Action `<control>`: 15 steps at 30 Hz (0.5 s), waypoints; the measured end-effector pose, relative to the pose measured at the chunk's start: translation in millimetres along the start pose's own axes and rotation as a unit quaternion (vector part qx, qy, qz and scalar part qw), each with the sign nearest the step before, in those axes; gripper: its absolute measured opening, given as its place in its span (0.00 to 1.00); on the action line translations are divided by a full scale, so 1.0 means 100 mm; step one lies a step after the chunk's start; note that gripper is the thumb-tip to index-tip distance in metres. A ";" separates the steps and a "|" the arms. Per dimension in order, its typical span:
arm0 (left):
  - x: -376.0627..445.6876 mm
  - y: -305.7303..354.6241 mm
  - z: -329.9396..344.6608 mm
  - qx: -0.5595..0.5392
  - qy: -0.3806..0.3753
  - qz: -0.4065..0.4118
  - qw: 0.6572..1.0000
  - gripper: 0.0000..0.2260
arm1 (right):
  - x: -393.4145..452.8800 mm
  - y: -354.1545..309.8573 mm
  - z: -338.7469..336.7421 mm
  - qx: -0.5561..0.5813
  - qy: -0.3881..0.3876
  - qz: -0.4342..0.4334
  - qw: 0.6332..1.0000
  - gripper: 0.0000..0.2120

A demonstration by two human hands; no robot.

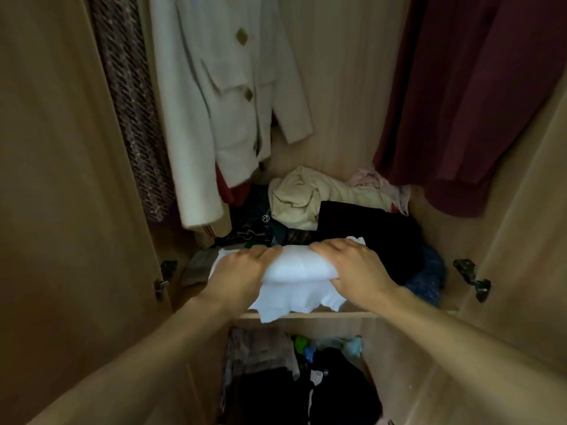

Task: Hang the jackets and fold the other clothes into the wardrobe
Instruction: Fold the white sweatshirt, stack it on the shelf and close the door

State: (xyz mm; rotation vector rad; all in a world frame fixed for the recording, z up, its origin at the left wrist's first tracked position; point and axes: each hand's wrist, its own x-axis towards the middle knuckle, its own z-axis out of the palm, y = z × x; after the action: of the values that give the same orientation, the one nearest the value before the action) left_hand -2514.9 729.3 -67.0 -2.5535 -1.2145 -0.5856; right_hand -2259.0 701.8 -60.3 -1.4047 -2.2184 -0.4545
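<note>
Head view: folded white cloth garment (299, 271), long axis left to right, lying on the wooden wardrobe shelf (337, 315) at its front edge. Left hand (242, 273) and right hand (357, 268) each clasp one end, fingers curled over. Behind: black folded garment (368, 228), cream crumpled garment (303, 194). Above: hanging cream buttoned jacket (221, 102), maroon coat (466, 102).

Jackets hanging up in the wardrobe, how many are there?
3: a brown tweed jacket far left, a cream buttoned jacket beside it, and a dark red jacket on the right. More may hide behind.
</note>
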 end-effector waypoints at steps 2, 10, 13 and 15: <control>0.21 -0.18 0.08 -0.020 0.011 0.012 1.000 0.37 | 0.22 0.07 0.07 -0.011 0.007 0.006 1.000 0.32; 0.92 -0.53 0.39 -0.065 0.054 0.055 0.995 0.31 | 0.70 0.56 0.36 -0.036 0.028 0.023 0.999 0.30; 1.16 -0.65 0.57 -0.104 0.039 0.034 0.993 0.31 | 0.87 0.76 0.52 -0.037 0.032 0.024 0.999 0.30; 1.28 -0.75 0.68 -0.121 0.036 0.022 0.992 0.30 | 1.01 0.86 0.65 -0.029 0.034 0.025 0.999 0.31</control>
State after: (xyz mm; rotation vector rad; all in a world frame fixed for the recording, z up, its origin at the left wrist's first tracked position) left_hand -2483.4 889.1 -64.5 -2.7197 -1.1195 -0.8551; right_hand -2231.4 847.0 -56.6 -1.4494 -2.1281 -0.5455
